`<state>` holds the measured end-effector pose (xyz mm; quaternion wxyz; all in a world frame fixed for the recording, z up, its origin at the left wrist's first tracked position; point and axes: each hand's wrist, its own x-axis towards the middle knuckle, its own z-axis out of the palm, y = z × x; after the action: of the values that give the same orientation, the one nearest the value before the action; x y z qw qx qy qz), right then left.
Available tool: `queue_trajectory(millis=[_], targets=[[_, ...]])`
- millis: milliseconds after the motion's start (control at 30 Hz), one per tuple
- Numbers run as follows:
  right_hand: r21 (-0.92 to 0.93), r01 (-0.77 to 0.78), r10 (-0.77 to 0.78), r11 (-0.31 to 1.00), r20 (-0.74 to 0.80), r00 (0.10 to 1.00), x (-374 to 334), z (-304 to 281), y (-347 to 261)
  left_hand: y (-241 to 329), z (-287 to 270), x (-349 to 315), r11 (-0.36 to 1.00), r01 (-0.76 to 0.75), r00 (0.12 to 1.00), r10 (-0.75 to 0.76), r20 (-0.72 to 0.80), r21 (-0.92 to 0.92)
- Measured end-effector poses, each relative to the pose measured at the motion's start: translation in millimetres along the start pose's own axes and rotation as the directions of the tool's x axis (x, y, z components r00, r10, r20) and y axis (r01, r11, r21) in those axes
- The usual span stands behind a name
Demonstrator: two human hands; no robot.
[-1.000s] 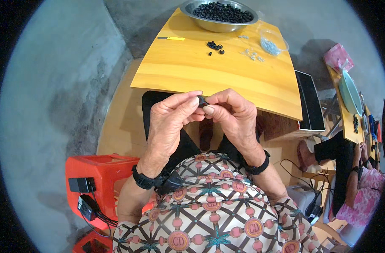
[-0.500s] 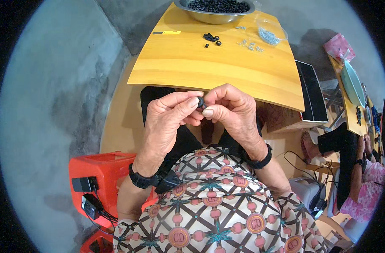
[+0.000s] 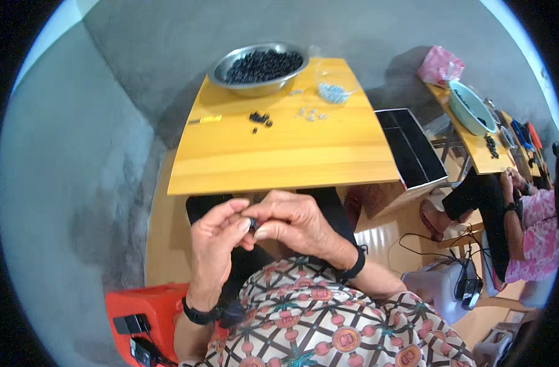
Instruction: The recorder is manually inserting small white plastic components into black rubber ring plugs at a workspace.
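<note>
Both my hands meet in front of my body, just short of the table's near edge. Thumb and fingers of my left hand (image 3: 213,240) are pinched on a small, round black part (image 3: 253,224). From the other side, my right hand (image 3: 296,223) closes its thumb and fingertips on the same part. Fingers cover much of it, so its exact kind cannot be made out. On the yellow wooden table (image 3: 279,162) lies a small group of similar black parts (image 3: 260,118). Small silvery metal pieces (image 3: 311,114) are scattered to the right of them.
A metal basin (image 3: 255,90) heaped with black parts stands at the table's back. Beside it is a clear tub (image 3: 333,93) of silvery pieces. A yellow tool (image 3: 211,118) lies left. A red stool (image 3: 151,300) stands low left; an open box (image 3: 411,147) and a co-worker (image 3: 533,238) are right.
The view has tilted up and shifted, so the table and basin show lower and the whole basin is visible. Both hands stay together on the black part.
</note>
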<state>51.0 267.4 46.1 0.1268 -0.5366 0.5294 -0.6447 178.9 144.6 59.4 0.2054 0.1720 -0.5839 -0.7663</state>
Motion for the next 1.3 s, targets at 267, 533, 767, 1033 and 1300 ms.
queue_trajectory(millis=[267, 533, 767, 1033, 1300], targets=[[0.016, 0.088, -0.086, 0.996, -0.113, 0.990, 0, -4, 8, -1, 17, 12, 0.999, -0.039, 0.999, 0.039, -0.002, -0.019], [-0.124, 0.099, -0.116, 0.987, -0.134, 0.984, -2, -22, 19, -5, 20, 33, 0.996, 0.086, 0.987, -0.084, 0.140, -0.009], [-0.257, 0.163, -0.190, 0.953, -0.084, 0.978, -16, -28, 7, -7, 14, 25, 0.935, 0.264, 0.923, -0.316, 0.221, 0.236], [-0.167, 0.172, -0.183, 0.971, -0.051, 0.982, -37, -18, -10, -12, 10, -4, 0.949, 0.190, 0.939, -0.251, 0.237, 0.251], [-0.092, 0.165, -0.167, 0.982, -0.017, 0.986, -54, -13, -45, 15, 15, -40, 0.915, 0.165, 0.901, -0.292, 0.321, 0.369]])
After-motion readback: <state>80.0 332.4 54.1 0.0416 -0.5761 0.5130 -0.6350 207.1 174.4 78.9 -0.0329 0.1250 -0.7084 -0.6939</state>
